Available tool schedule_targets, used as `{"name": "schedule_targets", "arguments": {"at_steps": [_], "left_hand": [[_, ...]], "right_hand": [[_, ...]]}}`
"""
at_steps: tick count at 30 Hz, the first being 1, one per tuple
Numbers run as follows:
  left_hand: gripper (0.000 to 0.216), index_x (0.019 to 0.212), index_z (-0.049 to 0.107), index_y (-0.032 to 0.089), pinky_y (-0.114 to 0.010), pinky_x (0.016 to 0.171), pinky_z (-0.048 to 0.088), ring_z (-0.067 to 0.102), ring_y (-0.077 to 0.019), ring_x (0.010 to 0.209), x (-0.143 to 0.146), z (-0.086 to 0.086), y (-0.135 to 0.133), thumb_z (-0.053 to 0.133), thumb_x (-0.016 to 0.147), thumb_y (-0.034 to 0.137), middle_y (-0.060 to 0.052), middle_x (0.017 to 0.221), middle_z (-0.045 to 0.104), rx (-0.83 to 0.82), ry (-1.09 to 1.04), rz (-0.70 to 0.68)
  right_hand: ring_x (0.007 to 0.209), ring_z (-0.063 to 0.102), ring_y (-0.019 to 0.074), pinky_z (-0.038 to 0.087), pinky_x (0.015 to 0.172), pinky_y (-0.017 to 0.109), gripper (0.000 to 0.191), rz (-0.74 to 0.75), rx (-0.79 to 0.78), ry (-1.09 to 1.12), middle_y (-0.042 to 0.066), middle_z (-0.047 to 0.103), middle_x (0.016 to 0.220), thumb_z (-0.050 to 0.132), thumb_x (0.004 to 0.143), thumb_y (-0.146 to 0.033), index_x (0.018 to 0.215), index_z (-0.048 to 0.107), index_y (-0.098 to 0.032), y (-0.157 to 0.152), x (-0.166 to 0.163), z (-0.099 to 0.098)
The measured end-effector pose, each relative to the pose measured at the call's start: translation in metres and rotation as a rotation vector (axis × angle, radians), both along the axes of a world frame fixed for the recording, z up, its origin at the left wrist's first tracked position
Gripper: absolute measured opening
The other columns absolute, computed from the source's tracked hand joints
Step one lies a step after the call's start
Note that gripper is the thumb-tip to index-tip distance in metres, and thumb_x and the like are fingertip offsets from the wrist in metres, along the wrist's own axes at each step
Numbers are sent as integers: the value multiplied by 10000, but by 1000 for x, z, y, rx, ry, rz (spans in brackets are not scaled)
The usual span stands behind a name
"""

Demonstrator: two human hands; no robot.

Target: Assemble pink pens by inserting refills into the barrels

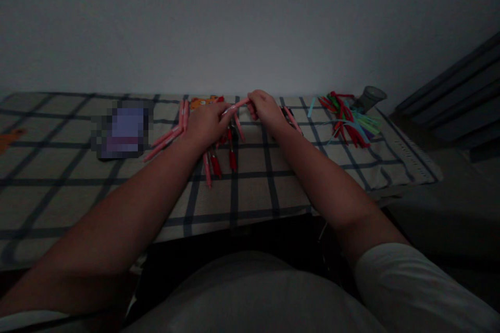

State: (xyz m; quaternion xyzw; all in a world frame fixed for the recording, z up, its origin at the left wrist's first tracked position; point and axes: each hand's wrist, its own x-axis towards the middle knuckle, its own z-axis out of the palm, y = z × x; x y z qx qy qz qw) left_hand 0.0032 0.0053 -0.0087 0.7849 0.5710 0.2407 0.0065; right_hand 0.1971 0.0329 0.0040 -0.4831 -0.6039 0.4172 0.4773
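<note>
Both of my hands are closed on one slim pink pen-like stick (237, 106), held slightly tilted above the cloth. My left hand (207, 122) grips its left end, and my right hand (263, 106) pinches its right end. Around my left hand lie more pink sticks (166, 138), some under the wrist. Several thin pieces with red ends (233, 160) stick out toward me below it. An orange packet with a cartoon print (201, 103) lies behind my left hand. Other pink and dark pieces (292, 119) lie partly hidden beside my right wrist.
A checked cloth (253, 187) covers the table, which meets a plain wall. At left is a blurred phone (127, 130), with an orange item (11, 138) at the edge. Red, green and blue strips (347, 125) lie at right by a dark tilted cup (371, 98).
</note>
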Motion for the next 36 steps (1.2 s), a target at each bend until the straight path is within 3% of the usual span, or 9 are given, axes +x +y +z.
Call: {"name": "schedule_targets", "arguments": {"at_steps": [3, 9, 12, 17, 22, 25, 30, 33, 36], "left_hand": [[559, 1335, 862, 248, -423, 886, 533, 781, -370, 1122, 0, 1, 0, 441, 1163, 572, -141, 1156, 878, -1, 3, -4], [560, 1366, 856, 246, -432, 893, 532, 780, -376, 1153, 0, 2, -1, 437, 1164, 558, -146, 1196, 878, -5, -12, -8], [553, 1370, 855, 259, -428, 899, 533, 776, -369, 1148, 0, 1, -1, 442, 1164, 563, -140, 1191, 877, 2, -12, -4], [554, 1368, 854, 259, -416, 889, 527, 778, -361, 1118, 0, 0, 0, 450, 1165, 579, -136, 1163, 872, 6, -4, 9], [558, 1378, 851, 255, -420, 895, 525, 783, -368, 1130, 1, 1, -2, 442, 1170, 574, -139, 1176, 872, -18, 6, 4], [560, 1379, 852, 266, -415, 900, 529, 781, -364, 1159, 0, 0, -1, 440, 1172, 585, -132, 1203, 873, -1, -7, -9], [550, 1368, 859, 269, -423, 906, 543, 774, -356, 1127, -1, -3, 1, 447, 1165, 570, -128, 1183, 873, 15, -10, -10], [531, 1368, 858, 274, -424, 894, 550, 771, -360, 1116, -1, -2, 1, 460, 1157, 556, -125, 1168, 868, 20, -22, -18], [529, 1359, 856, 263, -428, 900, 554, 770, -360, 1103, 0, 0, 0, 461, 1161, 554, -129, 1161, 865, 0, -25, -15]], "right_hand": [[591, 438, 117, 363, 573, 223, 438, 4, -5, 15, -55, 477, 631, 547, 1219, -289, 787, 486, -249, -1, 0, 1], [562, 407, 106, 367, 524, 239, 584, 34, -31, 56, -56, 466, 642, 700, 1103, -701, 791, 483, -257, 1, -1, -1], [559, 403, 101, 360, 512, 243, 640, 35, -24, 59, -62, 448, 643, 735, 1036, -782, 777, 468, -261, 5, 0, -4], [560, 406, 97, 345, 514, 228, 582, 4, -17, 53, -67, 459, 634, 740, 1073, -705, 794, 506, -250, 8, 1, -8], [575, 412, 99, 352, 553, 222, 464, -20, -32, 36, -69, 468, 641, 622, 1204, -411, 789, 502, -242, 5, 0, -5], [594, 443, 103, 364, 577, 219, 467, -32, -5, 6, -62, 472, 636, 572, 1207, -260, 748, 485, -240, 2, 0, -1], [588, 427, 120, 350, 565, 239, 451, -47, -24, 18, -53, 462, 631, 496, 1179, -158, 736, 481, -244, -4, -1, 4], [580, 434, 121, 360, 562, 243, 452, -30, -7, 33, -46, 483, 641, 532, 1192, -230, 742, 494, -244, -1, -1, 2], [555, 415, 117, 355, 535, 246, 525, -13, -20, 48, -54, 476, 633, 680, 1152, -557, 762, 503, -253, 5, -2, -4]]}}
